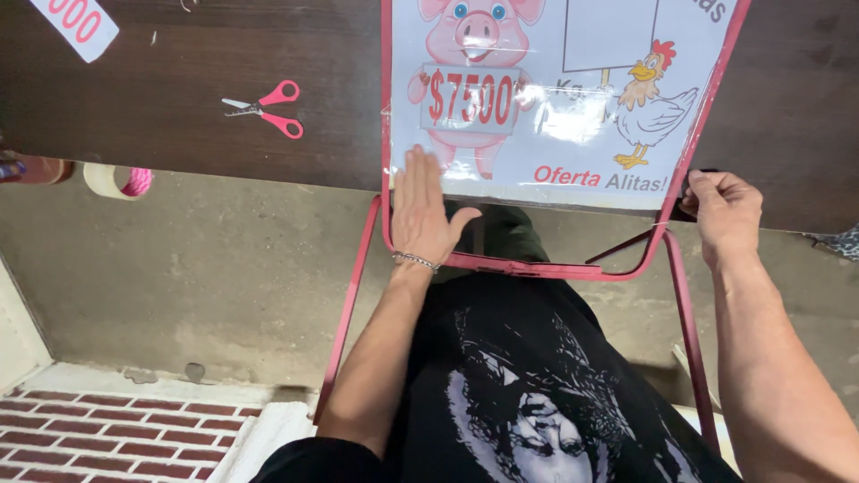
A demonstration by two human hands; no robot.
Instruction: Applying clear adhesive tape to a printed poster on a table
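1. Closest to the camera is the person's black printed t-shirt (537,394), filling the bottom middle, with both bare forearms reaching up from either side of it.
2. Left hand (425,210) lies flat, palm down, fingers straight and held together, thumb sticking out to the side. It's pressing on the lower left corner of a laminated poster (555,98), right under the cartoon pig (472,54). A thin silver bracelet (416,261) sits at the wrist.
3. Right hand (723,210) is curled over the lower right edge of the frame, fingers bent and closed on the red metal sign frame (537,266) at that corner. Can't really tell how much of the poster edge is in that grip too.
4. So the poster sits inside the red frame, resting partly on a dark wooden table (179,98) and hanging over its near edge. It also shows a cartoon chicken (651,107) on the right, and its plastic surface looks shiny.
5. Frame's legs run down past the table edge on both sides of the person's body.
6. Further out on the table: small pink-handled scissors (267,107), lying closed, well apart from the left hand.
7. Under the table edge at far left there's a roll of tape (114,182) with something pink inside its core.
8. Floor below is grey concrete (179,277), with a red brick patch (98,438) at the bottom left.
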